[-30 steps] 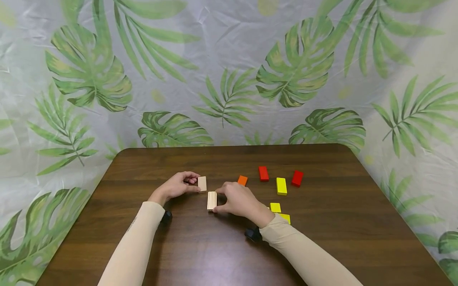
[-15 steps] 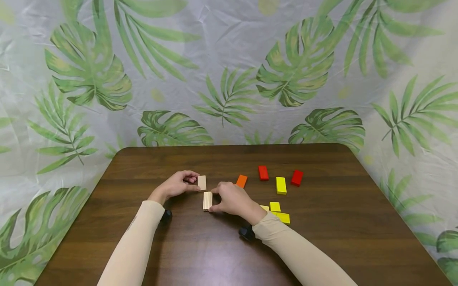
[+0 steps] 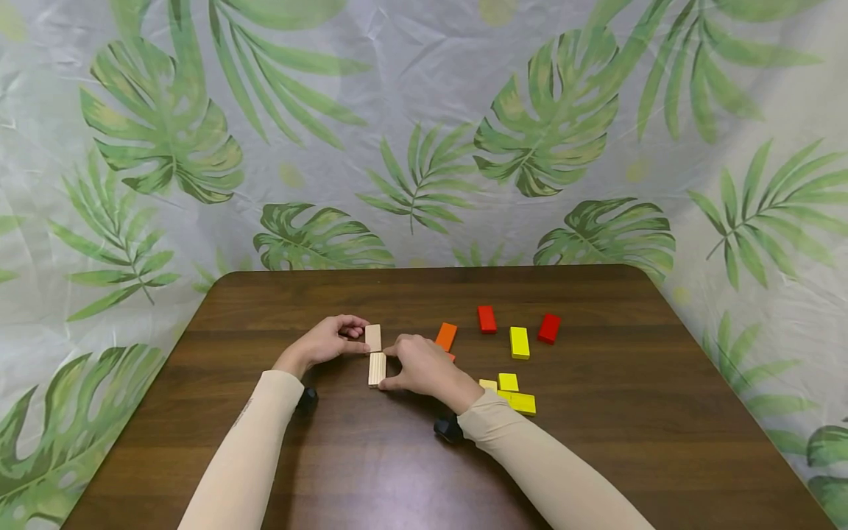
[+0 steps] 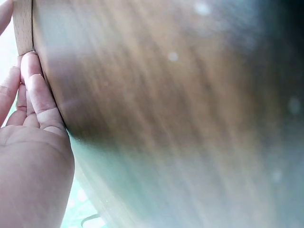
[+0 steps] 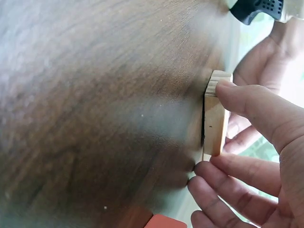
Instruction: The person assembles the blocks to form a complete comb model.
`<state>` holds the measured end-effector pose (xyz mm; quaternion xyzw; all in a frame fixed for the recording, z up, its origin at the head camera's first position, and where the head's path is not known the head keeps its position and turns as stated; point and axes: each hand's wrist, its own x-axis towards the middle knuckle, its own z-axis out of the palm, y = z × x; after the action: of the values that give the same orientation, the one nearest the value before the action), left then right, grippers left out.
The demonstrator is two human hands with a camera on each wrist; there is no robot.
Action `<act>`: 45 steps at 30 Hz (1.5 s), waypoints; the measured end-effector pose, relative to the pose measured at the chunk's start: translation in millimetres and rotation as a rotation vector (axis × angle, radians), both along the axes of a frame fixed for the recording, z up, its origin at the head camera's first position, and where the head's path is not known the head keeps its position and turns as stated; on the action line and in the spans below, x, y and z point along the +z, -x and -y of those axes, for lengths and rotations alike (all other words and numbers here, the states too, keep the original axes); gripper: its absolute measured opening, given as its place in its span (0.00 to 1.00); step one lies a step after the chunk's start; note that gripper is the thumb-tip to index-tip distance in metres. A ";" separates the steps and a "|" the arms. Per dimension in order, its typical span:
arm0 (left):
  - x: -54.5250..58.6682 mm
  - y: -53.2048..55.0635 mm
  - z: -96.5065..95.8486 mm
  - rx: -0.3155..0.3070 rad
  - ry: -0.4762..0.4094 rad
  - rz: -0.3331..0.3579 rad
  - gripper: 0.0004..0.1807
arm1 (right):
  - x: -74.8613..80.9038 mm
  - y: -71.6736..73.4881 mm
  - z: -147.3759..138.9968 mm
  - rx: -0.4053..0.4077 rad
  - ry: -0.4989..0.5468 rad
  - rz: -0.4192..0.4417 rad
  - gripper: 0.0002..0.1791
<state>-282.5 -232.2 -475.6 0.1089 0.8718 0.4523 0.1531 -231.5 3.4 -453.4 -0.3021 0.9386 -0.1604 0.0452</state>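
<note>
Two bare wooden blocks lie end to end on the brown table [image 3: 371,471], left of centre in the head view. My left hand [image 3: 324,341] holds the far, plain block [image 3: 373,338] at its left side, thumb at the near corner and index finger at the far one. With thumb and index finger my right hand [image 3: 424,366] pinches the near, striped block [image 3: 377,369] by its ends. In the right wrist view this striped block [image 5: 215,121] lies flat between the fingertips. The left wrist view catches only part of the plain block [image 4: 23,26] beyond the fingers.
Orange blocks [image 3: 447,337] lie just beyond my right hand, one partly hidden by it. Farther right are two red blocks [image 3: 486,320] and a yellow block [image 3: 520,343]. Several yellow pieces [image 3: 522,403] cluster beside my right wrist. A leaf-patterned cloth [image 3: 424,132] hangs behind the table.
My right hand has slid the striped block leftward, from right of the plain block to directly in line with its near end. The left hand has stayed in place.
</note>
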 end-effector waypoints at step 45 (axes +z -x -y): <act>-0.9 1.5 0.1 -0.010 0.031 -0.010 0.31 | -6.9 -2.9 5.8 0.035 -0.001 -0.050 0.32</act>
<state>-284.0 -232.3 -476.6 0.1131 0.8789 0.4375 0.1524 -228.6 -2.4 -460.3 -0.3223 0.9341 -0.1517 0.0245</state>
